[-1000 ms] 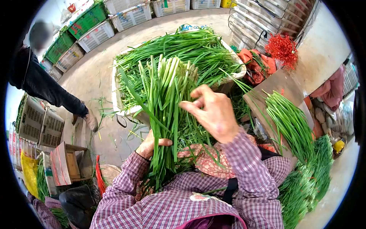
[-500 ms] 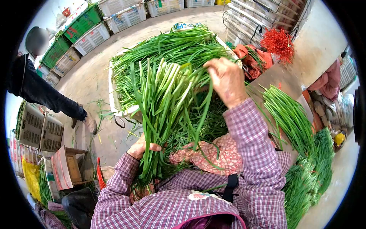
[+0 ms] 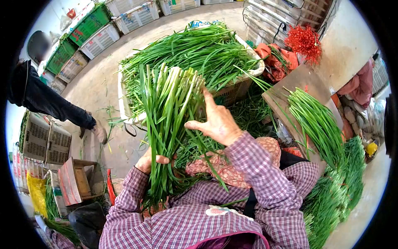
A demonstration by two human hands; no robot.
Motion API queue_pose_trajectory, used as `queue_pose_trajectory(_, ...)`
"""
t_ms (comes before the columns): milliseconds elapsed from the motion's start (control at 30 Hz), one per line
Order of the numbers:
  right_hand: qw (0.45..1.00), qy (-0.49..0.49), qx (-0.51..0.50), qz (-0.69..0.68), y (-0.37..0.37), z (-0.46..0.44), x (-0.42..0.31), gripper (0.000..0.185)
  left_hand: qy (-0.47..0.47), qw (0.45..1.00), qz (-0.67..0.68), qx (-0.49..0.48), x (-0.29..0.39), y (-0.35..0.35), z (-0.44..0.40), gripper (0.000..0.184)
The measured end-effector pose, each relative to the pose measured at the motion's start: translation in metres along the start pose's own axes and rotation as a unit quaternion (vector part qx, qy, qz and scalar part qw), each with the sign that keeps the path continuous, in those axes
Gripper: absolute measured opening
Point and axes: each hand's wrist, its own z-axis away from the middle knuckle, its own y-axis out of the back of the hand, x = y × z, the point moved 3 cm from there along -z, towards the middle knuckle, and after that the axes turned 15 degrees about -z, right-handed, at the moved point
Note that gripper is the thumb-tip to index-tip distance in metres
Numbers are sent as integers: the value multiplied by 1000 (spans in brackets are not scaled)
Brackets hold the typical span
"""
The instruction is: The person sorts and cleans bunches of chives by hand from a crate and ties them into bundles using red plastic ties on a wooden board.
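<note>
A thick bunch of long green stalks (image 3: pixel 166 120) stands nearly upright before me, pale ends at the top. My left hand (image 3: pixel 152 161) is wrapped round its lower part, thumb across the front. At the bunch's right side is my right hand (image 3: pixel 217 122), thumb and forefinger spread, a fingertip by the pale ends; it holds nothing. Behind the bunch, a white crate (image 3: pixel 260 66) is heaped with loose green stalks (image 3: pixel 199 52). Another bunch (image 3: pixel 313 120) lies on a brown board (image 3: pixel 275 93) at the right.
Red ties (image 3: pixel 304 43) hang by stacked crates (image 3: pixel 269 23) at the back right. More green bunches (image 3: pixel 336 191) lie at the lower right. A person's dark-trousered leg (image 3: pixel 54 101) is at the left, above a cardboard box (image 3: pixel 74 178). Green and white crates (image 3: pixel 89 25) line the back.
My right hand reached out to the right with a loose leaf pinched, then came back beside the bunch with its fingers spread. My left hand still holds the bunch.
</note>
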Motion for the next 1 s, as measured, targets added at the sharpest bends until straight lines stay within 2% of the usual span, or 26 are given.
queue_pose_trajectory(33, 990, 128, 51, -33, -14, -8, 24, 110, 0, 1000, 0, 1, -1, 0, 1, 59)
queue_pose_trajectory(100, 992, 27, 30, -122, -9, -7, 23, 84, 7, 1000, -2, 15, -3, 2, 2, 58)
queue_pose_trajectory(167, 990, 100, 81, -61, 8, -7, 21, 53, 16, 1000, 6, 11, -1, 4, 5, 58)
queue_pose_trajectory(200, 962, 228, 150, -4, 14, -9, 24, 30, 25, 1000, 12, 4, 0, 4, 5, 59)
queue_pose_trajectory(233, 947, 272, 162, 53, 23, -10, 31, 19, 26, 1000, 11, 1, -1, 4, 4, 59)
queue_pose_trajectory(300, 955, 217, 161, 125, 39, -13, 31, 14, -2, 1000, -23, -12, -3, 5, 2, 60)
queue_pose_trajectory(333, 949, 223, 167, 146, 48, -12, 27, 11, -7, 999, -46, -16, -1, 3, 2, 62)
queue_pose_trajectory(433, 932, 247, 192, 180, 65, -13, 32, 11, -10, 998, -57, -16, -2, 3, 1, 64)
queue_pose_trajectory(533, 935, 243, 195, 166, 72, -11, 39, 10, -6, 996, -81, -43, -2, 5, -2, 68)
queue_pose_trajectory(633, 940, 236, 201, 145, 78, -11, 47, 12, 2, 996, -88, -23, 2, 3, -1, 75)
queue_pose_trajectory(700, 916, 243, 261, 187, 99, -13, 61, 14, 14, 994, -105, -23, -9, 15, 2, 73)
queue_pose_trajectory(767, 911, 224, 299, 175, 127, -9, 77, 15, 26, 992, -122, -23, -16, 24, 8, 71)
queue_pose_trajectory(833, 931, 151, 263, 203, 139, -1, 77, 15, 16, 991, -133, 2, -21, 29, 16, 73)
queue_pose_trajectory(867, 952, 102, 206, 202, 137, -4, 90, 15, 17, 991, -133, 2, -22, 31, 17, 73)
queue_pose_trajectory(900, 950, 54, 133, 277, 127, 1, 81, 24, 29, 990, -138, 2, -24, 34, 19, 73)
queue_pose_trajectory(967, 947, 40, 132, 291, 104, 12, 53, 41, 52, 987, -150, 3, -26, 37, 19, 72)
queue_pose_trajectory(1000, 961, 75, 143, 225, 96, 12, 38, 51, 53, 987, -150, 4, -27, 37, 19, 72)
